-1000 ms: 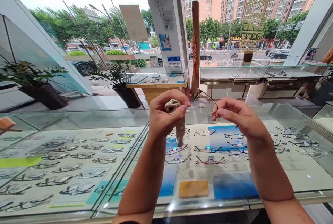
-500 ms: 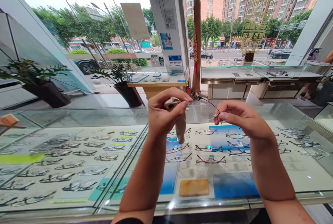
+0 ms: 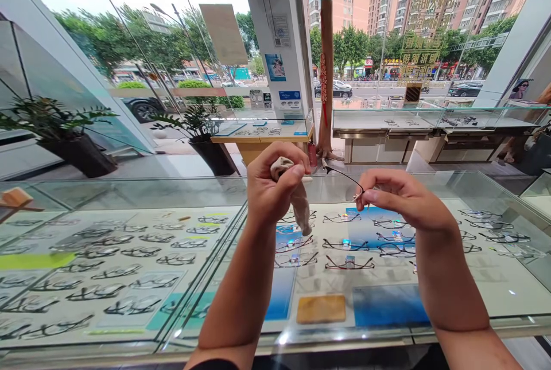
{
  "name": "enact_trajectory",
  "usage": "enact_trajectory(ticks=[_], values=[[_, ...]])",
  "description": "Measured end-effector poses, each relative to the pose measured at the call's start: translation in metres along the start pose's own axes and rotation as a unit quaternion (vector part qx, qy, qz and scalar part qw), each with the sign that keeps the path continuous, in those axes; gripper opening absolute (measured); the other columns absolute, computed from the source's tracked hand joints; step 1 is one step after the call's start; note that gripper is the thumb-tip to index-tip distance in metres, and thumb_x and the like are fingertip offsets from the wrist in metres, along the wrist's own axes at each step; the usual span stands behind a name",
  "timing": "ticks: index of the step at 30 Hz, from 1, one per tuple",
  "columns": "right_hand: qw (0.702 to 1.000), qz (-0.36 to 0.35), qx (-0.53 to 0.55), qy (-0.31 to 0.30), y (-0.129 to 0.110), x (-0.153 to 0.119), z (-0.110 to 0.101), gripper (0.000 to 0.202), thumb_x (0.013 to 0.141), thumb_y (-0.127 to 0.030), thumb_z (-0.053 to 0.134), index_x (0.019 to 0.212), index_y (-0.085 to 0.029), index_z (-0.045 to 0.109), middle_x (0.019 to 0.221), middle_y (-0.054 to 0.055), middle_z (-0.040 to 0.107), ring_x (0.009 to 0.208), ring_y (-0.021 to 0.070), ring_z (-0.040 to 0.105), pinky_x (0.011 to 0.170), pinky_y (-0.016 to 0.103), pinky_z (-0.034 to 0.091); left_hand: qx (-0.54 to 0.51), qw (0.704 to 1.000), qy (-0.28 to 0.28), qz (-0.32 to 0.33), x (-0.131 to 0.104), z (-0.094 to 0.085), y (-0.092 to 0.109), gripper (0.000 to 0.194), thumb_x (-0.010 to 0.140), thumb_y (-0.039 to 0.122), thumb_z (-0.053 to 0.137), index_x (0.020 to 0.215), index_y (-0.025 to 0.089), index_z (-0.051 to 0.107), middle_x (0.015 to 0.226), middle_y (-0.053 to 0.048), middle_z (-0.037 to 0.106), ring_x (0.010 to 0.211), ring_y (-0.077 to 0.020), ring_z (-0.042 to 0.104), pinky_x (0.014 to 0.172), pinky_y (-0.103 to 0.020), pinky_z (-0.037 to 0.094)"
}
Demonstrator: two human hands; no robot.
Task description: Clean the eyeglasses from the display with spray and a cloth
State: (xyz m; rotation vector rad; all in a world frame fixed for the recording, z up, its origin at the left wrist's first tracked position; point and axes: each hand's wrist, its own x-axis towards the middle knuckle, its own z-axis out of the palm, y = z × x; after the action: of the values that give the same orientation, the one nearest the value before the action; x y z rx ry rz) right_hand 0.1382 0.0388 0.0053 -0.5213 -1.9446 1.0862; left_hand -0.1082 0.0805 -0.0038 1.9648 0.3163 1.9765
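My left hand (image 3: 275, 183) is closed around a crumpled grey-beige cloth (image 3: 301, 209); one end bulges above the thumb and the rest hangs below the fingers. To the right, my right hand (image 3: 394, 195) pinches a pair of glasses (image 3: 346, 178) between thumb and fingers. One thin dark temple arm sticks out leftward, its tip a little apart from my left fingertips. The front of the glasses is mostly hidden by my right fingers. Both hands are raised over a glass display counter (image 3: 172, 189).
Rows of glasses (image 3: 349, 263) lie inside the counter, with a tan rectangular block (image 3: 321, 309) near the front. A wooden piece (image 3: 16, 198) stands at the far left. Beyond are potted plants (image 3: 77, 146), a wooden post (image 3: 326, 71) and another showcase (image 3: 383, 123).
My left fingers have curled in and drawn slightly left, away from the temple tip. The hanging cloth has swung a little right. The temple tip sits slightly lower; my right hand is nearly still.
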Motion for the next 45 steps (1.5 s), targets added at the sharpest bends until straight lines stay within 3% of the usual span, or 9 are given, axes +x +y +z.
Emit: enact_trajectory(ticks=[8, 14, 19, 21, 24, 26, 32, 37, 45], values=[[1.0, 0.001, -0.008, -0.001, 0.0, -0.002, -0.001, 0.023, 0.1, -0.038, 0.071, 0.086, -0.02, 0.073, 0.085, 0.0, 0.071, 0.084, 0.0138, 0.063, 0.08, 0.031, 0.047, -0.037, 0.999, -0.027, -0.004, 0.0, 0.001, 0.002, 0.025, 0.092, 0.034, 0.071, 0.076, 0.021, 0.057, 0.062, 0.003, 0.053, 0.053, -0.0098, 0.043, 0.048, -0.024, 0.034], [1.0, 0.002, -0.01, 0.0, -0.003, -0.002, -0.002, 0.022, 0.099, -0.037, 0.071, 0.085, -0.02, 0.073, 0.084, 0.001, 0.071, 0.083, 0.0137, 0.063, 0.081, 0.031, 0.047, 0.053, 0.997, -0.045, 0.026, -0.003, -0.002, 0.006, 0.025, 0.088, 0.033, 0.08, 0.074, 0.02, 0.063, 0.067, 0.001, 0.063, 0.056, -0.0099, 0.051, 0.05, -0.024, 0.039], [1.0, -0.002, -0.012, 0.007, -0.006, -0.003, -0.003, 0.022, 0.099, -0.037, 0.071, 0.085, -0.02, 0.073, 0.083, 0.001, 0.07, 0.082, 0.0142, 0.063, 0.081, 0.031, 0.047, 0.078, 0.993, -0.059, 0.065, -0.002, -0.002, 0.009, 0.033, 0.091, 0.038, 0.081, 0.072, 0.02, 0.061, 0.066, 0.001, 0.063, 0.06, -0.0104, 0.056, 0.053, -0.024, 0.043], [1.0, -0.002, -0.013, 0.009, -0.006, -0.003, -0.003, 0.023, 0.099, -0.038, 0.071, 0.084, -0.019, 0.073, 0.083, 0.001, 0.07, 0.082, 0.0144, 0.063, 0.08, 0.031, 0.047, 0.108, 0.988, -0.073, 0.086, -0.002, -0.002, 0.009, 0.034, 0.081, 0.046, 0.09, 0.086, 0.021, 0.067, 0.081, -0.002, 0.07, 0.069, -0.0129, 0.062, 0.056, -0.025, 0.046], [1.0, 0.0, -0.016, 0.008, -0.006, -0.004, -0.002, 0.025, 0.099, -0.039, 0.071, 0.084, -0.019, 0.073, 0.082, 0.001, 0.069, 0.081, 0.0147, 0.062, 0.077, 0.03, 0.047, 0.178, 0.973, -0.1, 0.112, -0.004, -0.001, 0.012, 0.072, 0.065, 0.055, 0.098, 0.122, 0.024, 0.068, 0.11, -0.008, 0.073, 0.081, -0.0159, 0.065, 0.059, -0.026, 0.051], [1.0, 0.001, -0.017, 0.009, -0.007, -0.004, -0.001, 0.025, 0.098, -0.04, 0.072, 0.085, -0.019, 0.073, 0.082, 0.002, 0.069, 0.081, 0.015, 0.061, 0.076, 0.03, 0.047, 0.22, 0.96, -0.114, 0.13, -0.005, 0.001, 0.013, 0.08, 0.064, 0.058, 0.098, 0.13, 0.026, 0.065, 0.117, -0.009, 0.073, 0.086, -0.0175, 0.067, 0.065, -0.028, 0.056], [1.0, -0.006, -0.022, 0.015, -0.009, -0.004, 0.001, 0.026, 0.099, -0.04, 0.071, 0.084, -0.02, 0.073, 0.082, 0.001, 0.069, 0.082, 0.015, 0.062, 0.079, 0.031, 0.047, 0.265, 0.943, -0.092, 0.176, -0.006, 0.007, 0.015, 0.062, 0.072, 0.061, 0.092, 0.118, 0.026, 0.07, 0.108, -0.008, 0.074, 0.09, -0.021, 0.07, 0.07, -0.031, 0.06], [0.999, -0.012, -0.02, 0.024, -0.01, -0.005, 0.002, 0.028, 0.099, -0.043, 0.071, 0.083, -0.02, 0.072, 0.082, 0.001, 0.069, 0.08, 0.015, 0.061, 0.076, 0.031, 0.047, 0.266, 0.943, -0.072, 0.187, -0.007, 0.006, 0.014, 0.071, 0.066, 0.06, 0.096, 0.122, 0.026, 0.067, 0.11, -0.008, 0.073, 0.089, -0.0208, 0.07, 0.07, -0.032, 0.062], [0.998, -0.018, -0.056, 0.022, -0.011, -0.005, 0.004, 0.026, 0.1, -0.04, 0.069, 0.085, -0.02, 0.071, 0.083, 0.001, 0.069, 0.081, 0.0151, 0.061, 0.08, 0.032, 0.048, 0.289, 0.935, -0.074, 0.191, -0.009, 0.008, 0.015, 0.071, 0.067, 0.061, 0.095, 0.121, 0.026, 0.066, 0.108, -0.007, 0.073, 0.088, -0.0205, 0.07, 0.071, -0.032, 0.062]])
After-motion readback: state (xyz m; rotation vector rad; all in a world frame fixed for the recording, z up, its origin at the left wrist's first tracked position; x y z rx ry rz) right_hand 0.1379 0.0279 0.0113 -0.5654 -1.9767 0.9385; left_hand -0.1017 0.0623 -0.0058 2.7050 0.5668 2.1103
